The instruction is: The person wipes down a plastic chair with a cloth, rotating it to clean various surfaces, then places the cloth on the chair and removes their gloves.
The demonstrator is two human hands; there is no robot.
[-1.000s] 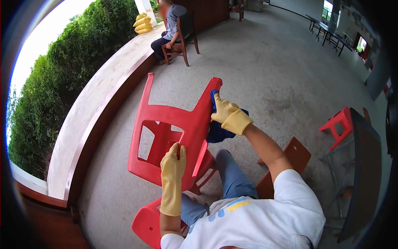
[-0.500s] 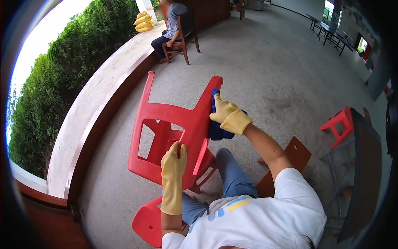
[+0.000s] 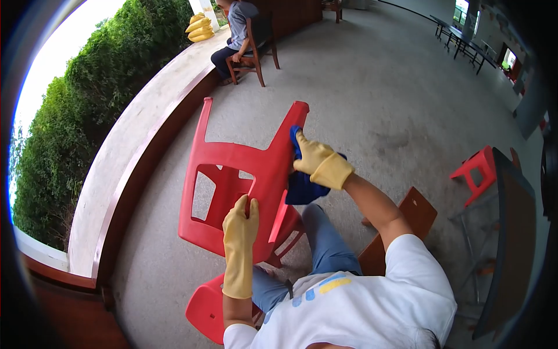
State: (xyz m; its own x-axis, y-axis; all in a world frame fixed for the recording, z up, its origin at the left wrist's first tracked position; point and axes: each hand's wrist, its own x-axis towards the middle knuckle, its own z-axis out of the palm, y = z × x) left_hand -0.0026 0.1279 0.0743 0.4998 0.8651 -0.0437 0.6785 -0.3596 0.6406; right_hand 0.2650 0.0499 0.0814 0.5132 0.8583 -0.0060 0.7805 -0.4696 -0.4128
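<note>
A red plastic stool (image 3: 232, 152) is tipped over in front of me, its legs pointing away. My left hand (image 3: 240, 224), in a yellow rubber glove, grips the edge of an opening in its side. On the stool's right leg, my right hand (image 3: 317, 161), gloved the same way, presses a blue cloth (image 3: 305, 189), part of which hangs below the fingers. The glove hides some of the cloth. Another red stool (image 3: 206, 308) stands beside my legs at the lower left.
A wooden stool (image 3: 415, 215) stands by my right side. Farther right are a small red stool (image 3: 478, 174) and a folded table (image 3: 508, 244). A low ledge (image 3: 125, 168) curves along the left. Ahead, a person (image 3: 238, 29) sits on a wooden chair (image 3: 256, 55).
The tipped stool has shifted slightly left, with my left hand still on it. The blue cloth now hangs lower and farther left beneath my right hand.
</note>
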